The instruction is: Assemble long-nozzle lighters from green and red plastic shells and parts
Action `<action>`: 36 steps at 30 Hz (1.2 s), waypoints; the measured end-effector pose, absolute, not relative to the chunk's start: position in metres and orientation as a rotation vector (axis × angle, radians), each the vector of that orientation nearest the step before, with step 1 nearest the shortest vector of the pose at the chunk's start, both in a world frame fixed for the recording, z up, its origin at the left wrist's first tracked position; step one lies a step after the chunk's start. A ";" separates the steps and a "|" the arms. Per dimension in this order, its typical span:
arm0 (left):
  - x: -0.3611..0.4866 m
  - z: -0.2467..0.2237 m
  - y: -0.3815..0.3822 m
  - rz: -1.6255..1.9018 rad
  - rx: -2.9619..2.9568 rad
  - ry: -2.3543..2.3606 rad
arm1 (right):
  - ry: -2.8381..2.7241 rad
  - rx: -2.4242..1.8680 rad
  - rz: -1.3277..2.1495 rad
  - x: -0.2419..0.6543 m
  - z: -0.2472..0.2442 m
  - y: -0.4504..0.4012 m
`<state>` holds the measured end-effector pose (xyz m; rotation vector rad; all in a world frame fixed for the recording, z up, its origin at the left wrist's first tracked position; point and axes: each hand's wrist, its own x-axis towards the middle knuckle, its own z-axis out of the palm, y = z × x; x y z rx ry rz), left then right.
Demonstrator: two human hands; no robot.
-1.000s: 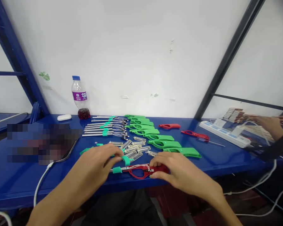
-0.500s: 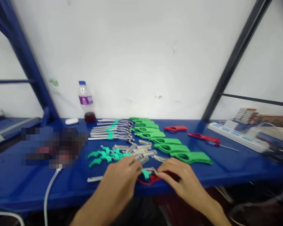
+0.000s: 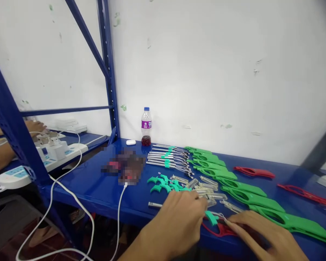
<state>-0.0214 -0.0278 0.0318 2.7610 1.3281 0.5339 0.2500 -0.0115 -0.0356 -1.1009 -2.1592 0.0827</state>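
Note:
My left hand (image 3: 176, 215) is closed around a metal lighter tube, its silver end (image 3: 154, 205) sticking out on the left. A teal trigger piece (image 3: 212, 218) shows just right of those fingers. My right hand (image 3: 263, 232) pinches the thin wire (image 3: 220, 214) that runs from the tube. Beneath them lies a red lighter handle shell (image 3: 220, 230), partly covered by both hands. Just behind are loose teal triggers (image 3: 163, 184) and clear plastic fuel tanks (image 3: 206, 185). Several green handle shells (image 3: 250, 195) line up to the right.
Finished-looking metal tubes with teal pieces (image 3: 167, 159) lie in a row farther back. Red shells (image 3: 254, 172) sit at right. A bottle (image 3: 146, 127) and white case (image 3: 130, 142) stand by the wall. A white cable (image 3: 119, 217) hangs over the table edge. Another person's hand (image 3: 35, 127) is far left.
The view has swung left, so the table and hands appear farther right. Both hands keep their hold on the tube and wire over the red shell.

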 end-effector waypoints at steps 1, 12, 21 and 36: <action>-0.022 0.031 -0.028 0.533 2.761 1.325 | -2.120 -1.104 0.091 0.245 -0.034 -0.014; -0.010 0.017 -0.013 0.454 2.674 1.371 | -1.967 -1.187 0.390 0.231 -0.023 -0.023; -0.010 0.013 -0.012 0.575 2.658 1.347 | -1.881 -1.214 0.493 0.234 -0.019 -0.020; 0.004 0.003 -0.009 0.396 2.922 1.398 | -1.855 -1.205 0.548 0.236 -0.017 -0.020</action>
